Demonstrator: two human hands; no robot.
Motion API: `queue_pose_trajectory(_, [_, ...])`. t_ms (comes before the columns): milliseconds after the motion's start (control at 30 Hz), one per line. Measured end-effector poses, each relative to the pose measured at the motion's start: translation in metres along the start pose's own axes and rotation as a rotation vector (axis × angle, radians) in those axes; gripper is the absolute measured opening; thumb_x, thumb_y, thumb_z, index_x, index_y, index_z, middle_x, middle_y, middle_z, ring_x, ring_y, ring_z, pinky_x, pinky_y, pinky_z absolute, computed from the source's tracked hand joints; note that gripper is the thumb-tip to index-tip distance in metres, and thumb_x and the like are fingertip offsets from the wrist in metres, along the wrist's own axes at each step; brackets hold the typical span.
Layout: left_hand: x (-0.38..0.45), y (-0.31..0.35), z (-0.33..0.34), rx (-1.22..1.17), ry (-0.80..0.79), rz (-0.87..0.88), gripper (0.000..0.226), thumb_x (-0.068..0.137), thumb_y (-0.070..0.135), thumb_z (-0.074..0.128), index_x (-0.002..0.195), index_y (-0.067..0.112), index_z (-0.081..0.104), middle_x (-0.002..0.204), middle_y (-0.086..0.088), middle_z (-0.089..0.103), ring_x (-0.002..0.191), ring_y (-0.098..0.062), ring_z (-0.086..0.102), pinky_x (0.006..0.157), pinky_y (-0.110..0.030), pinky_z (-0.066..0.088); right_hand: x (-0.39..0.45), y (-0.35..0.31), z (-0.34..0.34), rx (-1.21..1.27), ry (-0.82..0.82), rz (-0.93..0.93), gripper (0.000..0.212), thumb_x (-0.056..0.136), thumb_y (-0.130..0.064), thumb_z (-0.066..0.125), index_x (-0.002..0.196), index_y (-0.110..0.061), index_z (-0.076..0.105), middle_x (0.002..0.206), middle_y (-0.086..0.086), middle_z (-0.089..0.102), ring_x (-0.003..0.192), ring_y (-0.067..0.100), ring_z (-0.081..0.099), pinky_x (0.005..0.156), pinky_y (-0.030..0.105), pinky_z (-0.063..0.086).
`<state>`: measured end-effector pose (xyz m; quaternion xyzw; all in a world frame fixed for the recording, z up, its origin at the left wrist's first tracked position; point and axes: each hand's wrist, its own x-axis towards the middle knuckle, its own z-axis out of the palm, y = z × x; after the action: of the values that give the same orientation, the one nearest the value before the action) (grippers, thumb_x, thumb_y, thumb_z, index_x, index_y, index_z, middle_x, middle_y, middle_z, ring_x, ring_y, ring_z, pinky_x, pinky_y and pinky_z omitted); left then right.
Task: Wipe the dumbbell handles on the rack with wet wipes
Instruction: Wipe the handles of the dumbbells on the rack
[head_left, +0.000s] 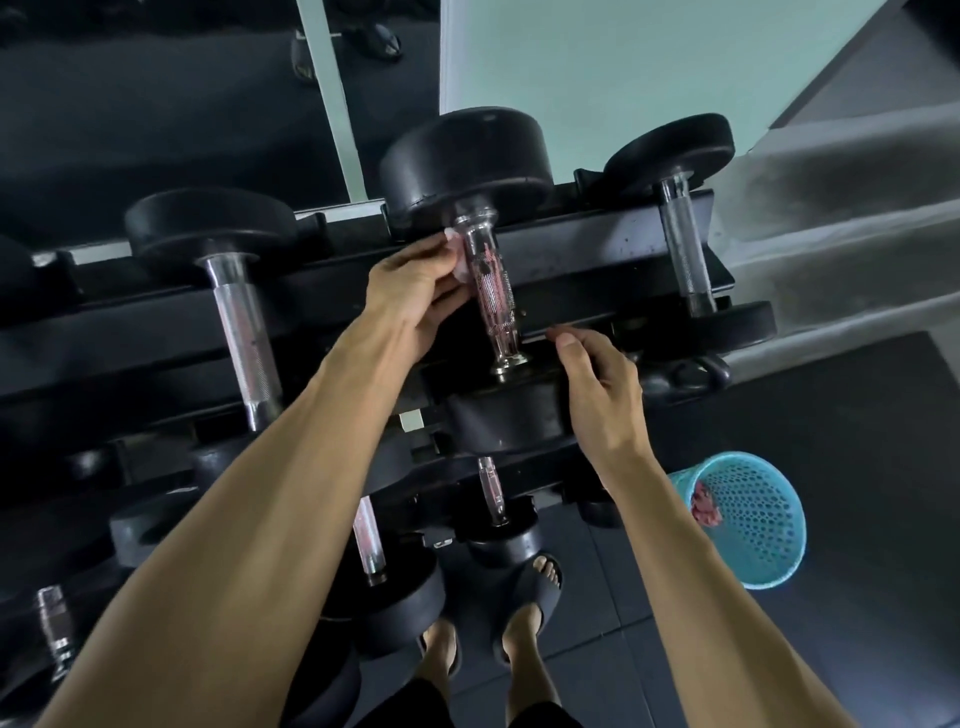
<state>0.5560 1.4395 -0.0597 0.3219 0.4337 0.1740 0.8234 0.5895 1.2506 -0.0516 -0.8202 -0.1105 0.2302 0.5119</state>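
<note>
Nearest, low on the right, a blue basket (753, 519) on the floor holds a crumpled wipe. Further in, the right hand (597, 389) hovers relaxed and empty beside the near end of the middle dumbbell handle (491, 291) on the rack (597, 244). The left hand (415, 296) makes the working grip, pinching a wet wipe (457, 257) against the handle's far left side. Wiping this handle looks underway; next probably comes a stroke along its length toward the near head.
</note>
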Motion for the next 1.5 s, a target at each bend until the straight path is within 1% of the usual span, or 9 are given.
queue_pose_trajectory(200, [-0.016,-0.014,-0.014,0.171,-0.029,-0.063,0.014,0.085,-0.003,0.07,0.092,0.009,0.067,0.074,-0.004,0.073,0.067,-0.015,0.07,0.07,-0.03,0.059,-0.001,-0.004,0.003,-0.028,0.029,0.016,0.021,0.101,-0.029,0.052,0.087,-0.04,0.064,0.106,-0.009,0.067,0.096,-0.001,0.058,0.09,0.022,0.043])
queue_pose_trajectory(400, [-0.002,0.005,0.007,-0.013,0.086,-0.024,0.019,0.086,-0.007,0.066,0.077,0.01,0.068,0.067,-0.004,0.072,0.06,-0.013,0.064,0.052,-0.022,0.054,-0.001,-0.001,0.002,-0.041,0.02,-0.024,0.02,0.101,-0.031,0.049,0.1,-0.031,0.068,0.111,-0.007,0.068,0.102,-0.001,0.058,0.09,0.021,0.042])
queue_pose_trajectory(600, [-0.024,-0.021,-0.019,0.137,-0.034,-0.174,0.012,0.088,-0.001,0.067,0.085,0.011,0.066,0.074,-0.001,0.073,0.065,-0.011,0.07,0.061,-0.022,0.057,-0.003,-0.006,0.003,-0.071,0.035,0.016,0.024,0.102,-0.029,0.049,0.085,-0.038,0.062,0.105,-0.008,0.066,0.099,0.007,0.059,0.092,0.029,0.044])
queue_pose_trajectory(800, [0.003,-0.001,0.014,-0.101,0.106,-0.046,0.03,0.085,-0.021,0.054,0.083,0.007,0.067,0.071,-0.006,0.07,0.058,-0.012,0.062,0.058,-0.02,0.056,-0.003,-0.003,0.003,-0.079,0.031,-0.036,0.031,0.097,-0.041,0.045,0.102,-0.023,0.07,0.109,-0.003,0.067,0.102,0.01,0.06,0.091,0.029,0.045])
queue_pose_trajectory(967, [-0.024,-0.019,-0.012,0.214,-0.018,-0.112,0.015,0.087,-0.01,0.065,0.093,0.004,0.066,0.08,-0.007,0.072,0.071,-0.015,0.068,0.069,-0.022,0.06,-0.004,-0.006,0.004,-0.102,0.039,0.019,0.025,0.103,-0.031,0.047,0.083,-0.039,0.058,0.101,-0.005,0.065,0.096,0.009,0.057,0.086,0.029,0.041])
queue_pose_trajectory(1167, [0.003,0.0,0.016,0.081,0.118,0.01,0.033,0.087,-0.019,0.051,0.086,0.009,0.067,0.082,-0.01,0.07,0.069,-0.019,0.068,0.069,-0.031,0.062,-0.002,0.001,0.003,-0.092,0.046,-0.026,0.025,0.104,-0.031,0.045,0.103,-0.023,0.069,0.107,-0.004,0.067,0.1,0.01,0.058,0.083,0.026,0.041])
queue_pose_trajectory(1333, [-0.032,-0.026,-0.012,0.47,-0.021,-0.06,0.018,0.086,-0.011,0.065,0.1,-0.001,0.071,0.063,-0.001,0.07,0.056,-0.011,0.066,0.058,-0.019,0.055,-0.002,-0.001,0.004,-0.082,0.056,0.006,0.02,0.103,-0.029,0.048,0.093,-0.031,0.064,0.099,-0.007,0.065,0.094,0.008,0.057,0.081,0.025,0.04])
queue_pose_trajectory(1433, [-0.026,-0.02,-0.008,0.435,0.03,-0.004,0.022,0.084,-0.016,0.063,0.094,0.002,0.071,0.07,-0.004,0.071,0.057,-0.01,0.067,0.057,-0.018,0.055,-0.001,0.001,0.004,-0.071,0.055,-0.009,0.021,0.103,-0.029,0.048,0.091,-0.03,0.065,0.096,-0.006,0.064,0.092,0.01,0.057,0.084,0.03,0.043])
queue_pose_trajectory(1500, [-0.012,-0.011,0.002,0.271,0.097,0.008,0.033,0.083,-0.022,0.055,0.093,0.006,0.069,0.078,-0.006,0.071,0.063,-0.013,0.069,0.063,-0.022,0.058,-0.001,0.003,0.004,-0.067,0.058,-0.036,0.023,0.103,-0.029,0.047,0.097,-0.023,0.068,0.101,-0.003,0.066,0.096,0.013,0.059,0.086,0.031,0.044])
